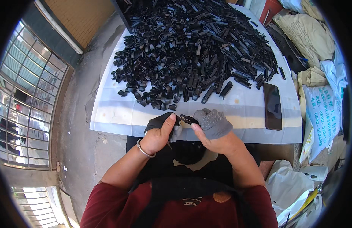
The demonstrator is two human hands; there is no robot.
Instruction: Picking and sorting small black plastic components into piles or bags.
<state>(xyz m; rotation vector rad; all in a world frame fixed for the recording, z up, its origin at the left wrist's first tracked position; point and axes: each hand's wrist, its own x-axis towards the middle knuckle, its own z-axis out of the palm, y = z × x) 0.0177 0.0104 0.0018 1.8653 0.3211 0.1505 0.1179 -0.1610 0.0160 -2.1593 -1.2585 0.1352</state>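
Note:
Just past the table's near edge, my two hands come together. My right hand, in a grey dotted glove with a bare thumb, pinches a narrow black plastic part. The other end of that part reaches the fingertips of my left hand, which wears a black glove with its thumb bare. The left thumb presses on the fingers; whatever lies between them blends into the dark glove. Ahead is a large heap of short bent black plastic pieces on the left and long narrow black parts on the right.
A white sheet covers the table. On its right lies a dark smartphone. Stuffed woven sacks and a white sack with blue print crowd the right side. A barred window stands at the left.

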